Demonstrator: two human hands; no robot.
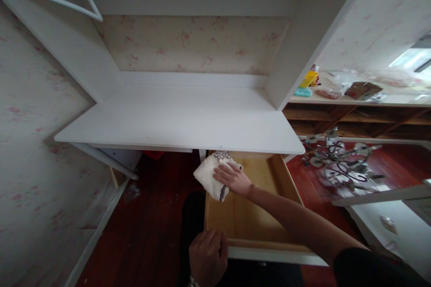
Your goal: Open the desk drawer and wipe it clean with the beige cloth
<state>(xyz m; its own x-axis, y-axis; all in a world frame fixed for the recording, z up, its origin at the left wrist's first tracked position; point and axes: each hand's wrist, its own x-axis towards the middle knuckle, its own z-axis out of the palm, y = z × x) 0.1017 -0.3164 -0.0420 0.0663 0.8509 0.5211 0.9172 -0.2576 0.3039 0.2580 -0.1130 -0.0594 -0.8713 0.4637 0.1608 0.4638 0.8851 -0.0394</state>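
A white cloth (213,176) with a dark patterned border is draped over the left side of a pulled-out wooden drawer (259,215), near its back corner. My right hand (234,179) holds the cloth there, its fingers laid across the top and the thumb hidden. At the drawer's front left corner, my left hand (208,255) is curled closed. Its fingertips are hidden, and I cannot tell whether it grips the corner. Above the drawer is the white desk top (182,116).
White side panels and a shelf rise over the desk, with a white cable (67,2) at upper left. Right, a metal chandelier (343,157) lies on the red wood floor (151,233). Behind it a low shelf (336,114) bears a cardboard box (363,90) and bags.
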